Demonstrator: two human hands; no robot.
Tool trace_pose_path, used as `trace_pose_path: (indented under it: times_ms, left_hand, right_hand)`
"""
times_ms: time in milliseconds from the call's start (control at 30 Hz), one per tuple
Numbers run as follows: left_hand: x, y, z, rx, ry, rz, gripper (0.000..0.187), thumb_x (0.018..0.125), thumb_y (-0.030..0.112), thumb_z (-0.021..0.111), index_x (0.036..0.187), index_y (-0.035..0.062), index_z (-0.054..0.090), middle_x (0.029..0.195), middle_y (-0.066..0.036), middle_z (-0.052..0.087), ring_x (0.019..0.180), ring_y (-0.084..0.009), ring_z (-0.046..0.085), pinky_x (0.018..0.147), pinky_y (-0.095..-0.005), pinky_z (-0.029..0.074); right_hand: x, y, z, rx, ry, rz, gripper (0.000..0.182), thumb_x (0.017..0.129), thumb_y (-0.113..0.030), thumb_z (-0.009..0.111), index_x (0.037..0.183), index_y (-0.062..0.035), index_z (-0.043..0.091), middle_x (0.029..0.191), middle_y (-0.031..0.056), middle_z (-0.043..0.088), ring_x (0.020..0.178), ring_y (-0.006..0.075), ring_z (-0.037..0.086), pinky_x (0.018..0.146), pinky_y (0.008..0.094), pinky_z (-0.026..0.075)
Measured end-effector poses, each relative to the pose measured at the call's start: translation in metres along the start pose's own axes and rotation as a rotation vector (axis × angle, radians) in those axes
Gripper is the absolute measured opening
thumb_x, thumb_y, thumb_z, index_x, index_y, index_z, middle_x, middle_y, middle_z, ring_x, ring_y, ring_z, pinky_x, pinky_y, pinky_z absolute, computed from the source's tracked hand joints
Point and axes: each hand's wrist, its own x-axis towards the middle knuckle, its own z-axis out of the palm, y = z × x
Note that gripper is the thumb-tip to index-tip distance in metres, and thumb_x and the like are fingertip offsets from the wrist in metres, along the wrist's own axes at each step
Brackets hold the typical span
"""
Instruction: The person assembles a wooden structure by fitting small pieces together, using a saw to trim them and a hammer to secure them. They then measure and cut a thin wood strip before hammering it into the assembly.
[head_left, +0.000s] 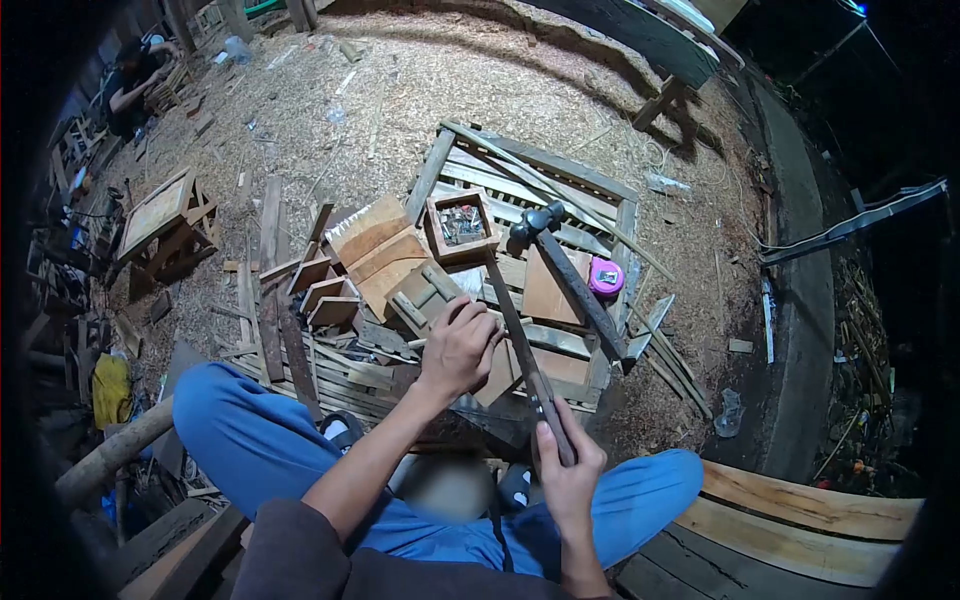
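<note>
My left hand (459, 348) is closed on the near end of a small wooden piece with cross slats (425, 297). In my right hand (569, 462) is the handle of a long, narrow dark blade (513, 325), which slants up and left, close beside the slatted piece. Just beyond, a square wooden box (437, 232) contains nails and small metal bits. To the right of the blade lies a hammer (578, 285), its head pointing away from me. A pink tape measure (605, 277) rests beside the hammer's handle.
Everything sits around a low slatted wooden frame (430, 178). Boards (382, 250) and scrap slats lie to the left, near a small wooden stool (160, 222). Wood shavings (450, 70) cover the ground. Far left, another person (130, 88) crouches. Planks (800, 505) lie at my right.
</note>
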Motion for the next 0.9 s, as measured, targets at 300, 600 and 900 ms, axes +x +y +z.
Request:
trace_pose_path:
  times_ms: [300,600,900]
  left_hand:
    - [0.001,0.0,0.001,-0.004,0.001,-0.012,0.014,0.09,0.014,0.074,0.094,0.0044,0.065,0.096,-0.011,0.069,0.107,-0.0279,0.066,0.11,-0.044,0.045]
    - [0.003,-0.002,0.0,-0.023,-0.011,0.009,0.014,0.087,0.011,0.077,0.094,0.0038,0.068,0.098,-0.011,0.071,0.103,-0.0293,0.068,0.106,-0.0447,0.049]
    - [0.004,-0.002,0.001,0.01,-0.012,0.019,0.015,0.087,0.014,0.075,0.093,0.0042,0.065,0.097,-0.011,0.07,0.106,-0.0274,0.067,0.109,-0.0443,0.046]
  right_hand:
    - [-0.016,-0.002,-0.007,0.01,0.039,0.003,0.041,0.096,-0.009,0.073,0.134,0.0046,0.069,0.109,0.0215,0.078,0.098,0.0214,0.076,0.086,0.0342,0.057]
    - [-0.013,-0.001,-0.002,-0.012,0.019,-0.006,0.041,0.096,-0.008,0.072,0.135,0.0047,0.068,0.107,0.0211,0.078,0.095,0.0186,0.075,0.086,0.0337,0.057]
    - [-0.009,-0.005,-0.006,-0.036,0.005,0.036,0.041,0.096,-0.007,0.073,0.135,0.0038,0.069,0.107,0.0215,0.078,0.097,0.0192,0.076,0.084,0.0338,0.057]
